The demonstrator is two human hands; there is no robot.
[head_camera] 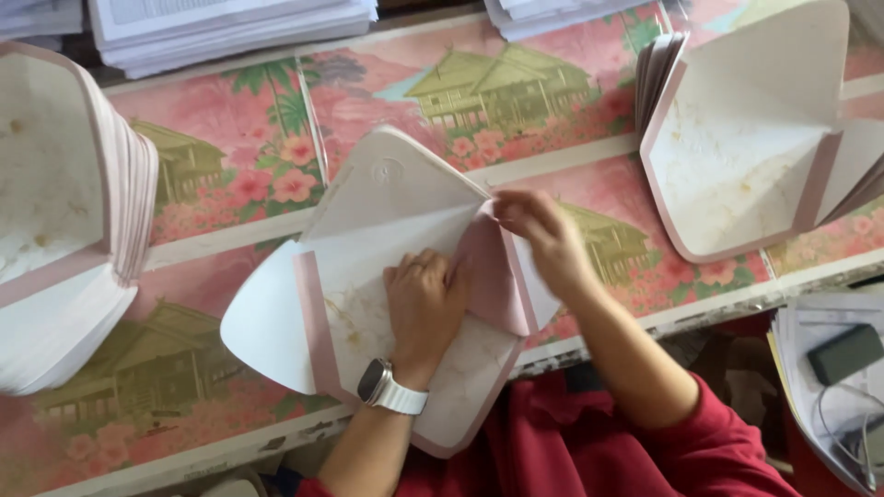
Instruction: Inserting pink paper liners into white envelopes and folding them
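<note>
A large unfolded envelope blank of white and pale pink marbled card point(396, 276) lies flat at the centre of the frame, its rounded flaps spread out to the upper middle, the left and the lower middle. The left hand point(425, 304) presses palm down on the middle of the card, fingers spread and flat, pinning it rather than gripping it; a white smartwatch point(387, 388) circles the wrist just below. The right hand point(539, 230), slightly right of centre, pinches the tip of the pink right-hand flap point(497, 276) between thumb and fingertips, with the flap lifted and partly folded over the card. Both forearms enter from the bottom edge, the right one in a red sleeve point(681, 433).

The card rests on a table covering printed with pink flowers and green houses point(230, 175), which fills most of the frame. At the left edge sits a tall stack of similar folded envelope blanks point(64, 212). In the upper right, another stack of opened white and pink blanks point(746, 147) fans outward. Along the top edge lie piles of white printed paper sheets point(230, 28). In the lower right corner, a dark rectangular device with a cable point(843, 354) rests on loose papers.
</note>
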